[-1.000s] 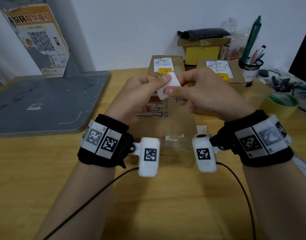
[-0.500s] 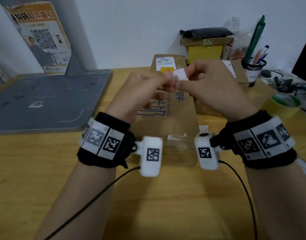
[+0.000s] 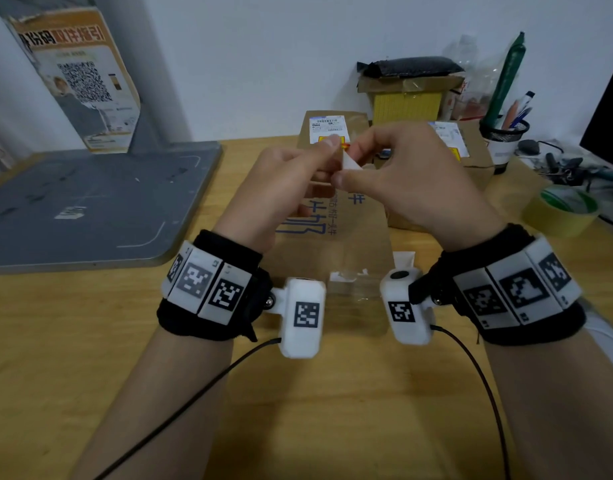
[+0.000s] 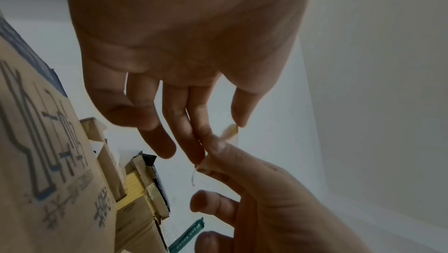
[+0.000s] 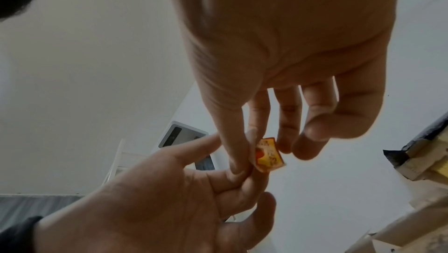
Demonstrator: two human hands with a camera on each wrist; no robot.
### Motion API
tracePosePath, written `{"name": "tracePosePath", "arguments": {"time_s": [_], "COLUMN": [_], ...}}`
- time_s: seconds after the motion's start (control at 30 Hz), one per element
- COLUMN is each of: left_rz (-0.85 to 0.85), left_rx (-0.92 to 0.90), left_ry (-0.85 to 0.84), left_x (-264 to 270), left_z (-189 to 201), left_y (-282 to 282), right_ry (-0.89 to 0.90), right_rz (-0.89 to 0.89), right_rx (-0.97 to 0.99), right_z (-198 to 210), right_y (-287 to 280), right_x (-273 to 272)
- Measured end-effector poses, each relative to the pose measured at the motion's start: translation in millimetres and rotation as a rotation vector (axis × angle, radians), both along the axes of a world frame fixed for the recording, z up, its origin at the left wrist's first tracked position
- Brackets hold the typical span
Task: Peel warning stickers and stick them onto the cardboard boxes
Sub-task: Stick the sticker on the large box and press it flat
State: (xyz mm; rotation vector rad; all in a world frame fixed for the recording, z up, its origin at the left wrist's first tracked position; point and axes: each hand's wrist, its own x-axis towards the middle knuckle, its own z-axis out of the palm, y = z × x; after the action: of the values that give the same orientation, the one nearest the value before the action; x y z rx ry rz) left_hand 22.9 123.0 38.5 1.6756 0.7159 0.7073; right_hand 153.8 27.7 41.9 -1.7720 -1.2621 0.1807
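Note:
Both hands are raised over a cardboard box with blue lettering (image 3: 332,244). My left hand (image 3: 327,158) pinches a small yellow-and-red warning sticker (image 5: 269,153) between thumb and fingers. My right hand (image 3: 344,169) pinches the white backing paper (image 3: 351,164), which curls away from the sticker. In the left wrist view the sticker (image 4: 230,132) shows edge-on at my left thumb tip. Two more cardboard boxes lie behind: one (image 3: 327,128) with a shipping label and a yellow sticker, another (image 3: 471,157) at the right, partly hidden by my right hand.
A grey board (image 3: 90,202) covers the table's left side. At the right stand a roll of tape (image 3: 561,209) and a pen holder (image 3: 504,140). A yellow carton (image 3: 407,105) with a black bag on top sits against the wall. A white paper scrap (image 3: 403,259) lies beside the box.
Both hands have risen slightly and drawn together. The white piece, held flat before, now bends, and the sticker's coloured edge shows at my left thumb.

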Motion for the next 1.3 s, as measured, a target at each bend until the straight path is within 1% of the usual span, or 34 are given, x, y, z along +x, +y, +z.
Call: {"name": "tracePosePath", "arguments": {"time_s": [0.17, 0.33, 0.4, 0.47, 0.53, 0.63, 0.77, 0.87, 0.97, 1.03, 1.13, 1.3], "left_rz": [-0.024, 0.046, 0.066, 0.067, 0.055, 0.052, 0.061, 0.057, 0.05, 0.075, 0.141, 0.197], "left_rx": [0.038, 0.022, 0.019, 0.017, 0.022, 0.026, 0.025, 0.048, 0.071, 0.068, 0.088, 0.147], "left_ry": [-0.001, 0.058, 0.078, 0.106, 0.124, 0.128, 0.114, 0.101, 0.11, 0.103, 0.1, 0.169], "left_x": [1, 1, 1, 1, 0, -4, -14, -27, -43, -53, -66, -80], "left_z": [-1, -6, -6, -6, -5, -4, -3, -5, -10, -14, -21, -34], "left_y": [-2, 3, 6, 6, 5, 3, 0, -7, -14, -18, -25, -34], "right_ry": [-0.002, -0.007, 0.033, 0.08, 0.079, 0.019, -0.015, 0.001, 0.022, 0.032, 0.044, 0.028], "right_rz": [-0.015, 0.042, 0.024, -0.029, -0.06, -0.051, -0.083, -0.06, -0.062, -0.066, -0.013, 0.004], "right_rx": [0.001, -0.096, -0.046, 0.041, 0.066, -0.021, -0.032, -0.037, -0.093, -0.139, -0.204, -0.31], "right_z": [0, 5, 5, 5, 4, 3, 9, 8, 4, 2, -2, -12], "right_y": [1, -3, -3, -1, 0, -3, -12, -16, -18, -21, -26, -26], "right_x": [-2, -5, -4, 0, 4, 6, 4, -4, -11, -13, -21, -32]}}
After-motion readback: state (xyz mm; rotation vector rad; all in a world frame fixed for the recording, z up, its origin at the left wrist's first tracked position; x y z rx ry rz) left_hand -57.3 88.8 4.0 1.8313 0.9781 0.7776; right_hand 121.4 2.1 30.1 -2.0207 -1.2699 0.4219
